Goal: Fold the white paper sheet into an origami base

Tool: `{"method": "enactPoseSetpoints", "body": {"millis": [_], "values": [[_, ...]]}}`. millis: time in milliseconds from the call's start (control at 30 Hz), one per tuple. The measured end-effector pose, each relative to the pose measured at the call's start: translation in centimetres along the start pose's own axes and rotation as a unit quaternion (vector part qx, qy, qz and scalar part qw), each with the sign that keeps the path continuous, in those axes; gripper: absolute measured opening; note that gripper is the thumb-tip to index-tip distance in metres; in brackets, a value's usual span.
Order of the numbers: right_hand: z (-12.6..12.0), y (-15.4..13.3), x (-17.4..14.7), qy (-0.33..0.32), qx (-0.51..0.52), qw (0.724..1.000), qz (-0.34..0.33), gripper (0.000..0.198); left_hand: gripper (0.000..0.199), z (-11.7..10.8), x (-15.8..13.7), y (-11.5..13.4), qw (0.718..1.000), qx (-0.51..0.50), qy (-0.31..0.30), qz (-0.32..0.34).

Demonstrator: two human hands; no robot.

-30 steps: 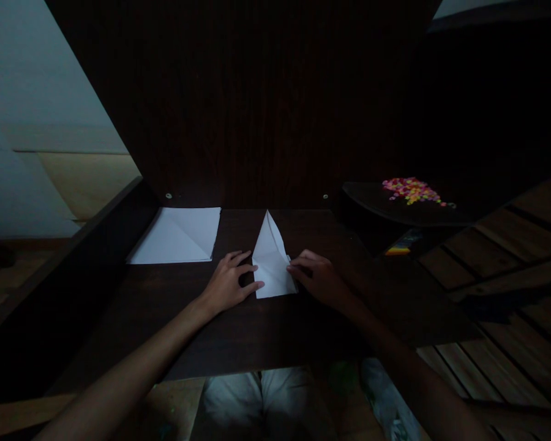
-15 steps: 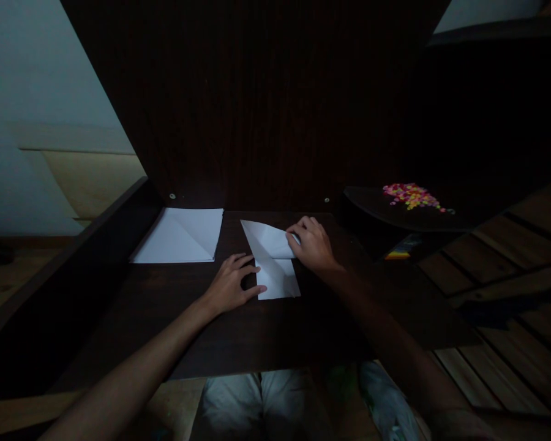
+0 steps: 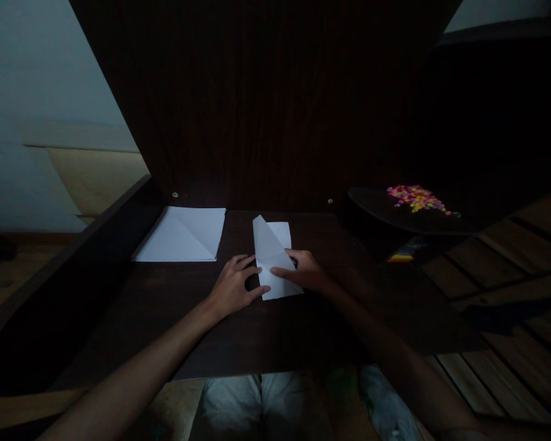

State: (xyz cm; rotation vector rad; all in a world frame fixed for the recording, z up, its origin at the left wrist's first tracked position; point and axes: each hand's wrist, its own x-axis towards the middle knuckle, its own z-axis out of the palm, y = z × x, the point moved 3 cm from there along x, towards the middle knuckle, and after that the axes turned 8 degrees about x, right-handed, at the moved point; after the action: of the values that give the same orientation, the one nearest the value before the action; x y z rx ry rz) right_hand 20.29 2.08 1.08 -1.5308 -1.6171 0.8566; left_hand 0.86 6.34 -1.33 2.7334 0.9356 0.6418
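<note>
The right hand [image 3: 307,271] has come nearer me, to the paper's right edge, and I see it pinching the paper [image 3: 267,245] between thumb and fingers. My left hand [image 3: 232,288] is spread, fingertips on the left edge. Mid-desk [image 3: 239,349] work: sheets [image 3: 177,239] left, coloured bits [image 3: 417,198] right, panel [image 3: 266,122] blocking behind.

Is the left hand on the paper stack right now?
No, the left hand touches the folded sheet, while the paper stack lies apart from it.
</note>
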Motion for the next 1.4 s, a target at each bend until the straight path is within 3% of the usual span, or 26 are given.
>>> {"method": "enactPoseSetpoints", "body": {"millis": [233, 400, 633, 833, 1000, 1167, 1400], "values": [[0.0, 1.5, -0.3, 0.01, -0.114, 0.993, -0.009, 0.018, 0.047, -0.2, 0.2, 0.0, 0.999, -0.025, 0.0, -0.021], [0.1, 2.1, -0.8, -0.011, -0.131, 0.987, -0.088, 0.017, 0.071, -0.2, 0.5, -0.7, 0.994, -0.076, 0.002, -0.08], [0.6, 2.3, -1.2, -0.022, -0.132, 0.981, -0.142, 0.022, 0.064, -0.3, 1.4, -1.1, 0.993, -0.08, -0.006, -0.088], [0.6, 1.6, 0.5, -0.092, -0.124, 0.984, -0.085, 0.045, 0.061, -0.3, 1.3, -1.1, 0.994, -0.068, -0.011, -0.089], [0.9, 1.0, 0.9, -0.138, -0.092, 0.982, -0.087, 0.054, 0.057, 0.0, 1.2, -1.3, 0.994, -0.069, -0.012, -0.083], [0.9, 1.1, 0.7, -0.174, -0.076, 0.979, -0.071, 0.079, 0.049, 0.4, 1.2, -1.5, 0.995, -0.062, -0.018, -0.074], [0.6, 0.7, 1.0, -0.195, -0.08, 0.976, -0.05, 0.079, 0.053, 0.6, 1.1, -1.6, 0.996, -0.066, -0.023, -0.059]]}}
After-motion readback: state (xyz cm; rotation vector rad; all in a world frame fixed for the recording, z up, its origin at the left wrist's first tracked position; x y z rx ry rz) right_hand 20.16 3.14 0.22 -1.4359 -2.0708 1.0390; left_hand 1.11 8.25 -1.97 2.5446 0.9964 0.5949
